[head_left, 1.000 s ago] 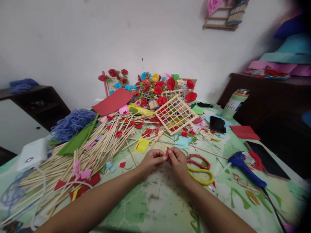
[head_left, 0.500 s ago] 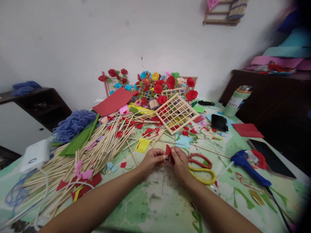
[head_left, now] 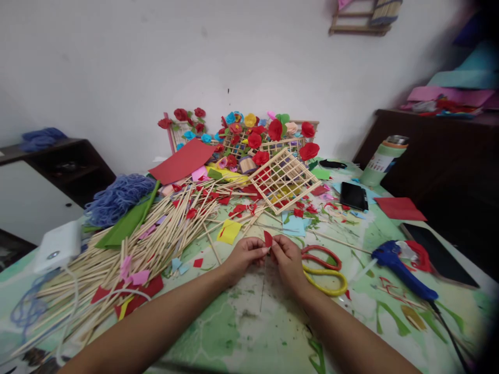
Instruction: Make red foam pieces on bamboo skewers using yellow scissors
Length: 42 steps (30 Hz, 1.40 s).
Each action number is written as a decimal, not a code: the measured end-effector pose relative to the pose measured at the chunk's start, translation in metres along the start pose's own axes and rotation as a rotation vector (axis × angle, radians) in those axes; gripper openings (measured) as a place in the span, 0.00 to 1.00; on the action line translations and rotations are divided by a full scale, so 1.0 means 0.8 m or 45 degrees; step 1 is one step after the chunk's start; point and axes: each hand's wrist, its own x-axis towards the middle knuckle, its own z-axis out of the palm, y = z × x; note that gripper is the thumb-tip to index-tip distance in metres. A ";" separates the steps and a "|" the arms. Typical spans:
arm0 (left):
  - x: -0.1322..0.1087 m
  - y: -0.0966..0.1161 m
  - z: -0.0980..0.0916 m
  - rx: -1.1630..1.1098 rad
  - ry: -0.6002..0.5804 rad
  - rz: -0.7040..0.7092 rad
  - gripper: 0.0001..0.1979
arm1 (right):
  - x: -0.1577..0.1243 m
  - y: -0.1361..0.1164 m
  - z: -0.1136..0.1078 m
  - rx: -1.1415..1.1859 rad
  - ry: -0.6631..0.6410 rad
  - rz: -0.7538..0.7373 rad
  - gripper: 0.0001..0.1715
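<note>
A small red paper piece (head_left: 267, 238) sits on top of a thin stick (head_left: 263, 283) that hangs down between my hands. My left hand (head_left: 245, 255) and my right hand (head_left: 286, 255) both pinch this piece at the middle of the table (head_left: 249, 332), fingertips touching. Just right of my right hand lie red and yellow scissors (head_left: 325, 267). A yellow paper scrap (head_left: 228, 231) lies just beyond my left hand.
A big heap of wooden sticks (head_left: 136, 249) covers the left. A wooden lattice (head_left: 284, 179) and paper flowers (head_left: 253, 137) stand at the back. A blue glue gun (head_left: 401, 270), a black phone (head_left: 353, 196), a flask (head_left: 382, 161), blue yarn (head_left: 117, 197) and a white box (head_left: 56, 246) lie around.
The red paper piece has risen a little between my fingertips and now stands upright, with the thin stick showing below it. My hands stayed in place.
</note>
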 end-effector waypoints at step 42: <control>0.000 0.003 0.004 -0.043 0.175 0.066 0.14 | -0.001 -0.001 0.000 -0.380 0.086 -0.145 0.11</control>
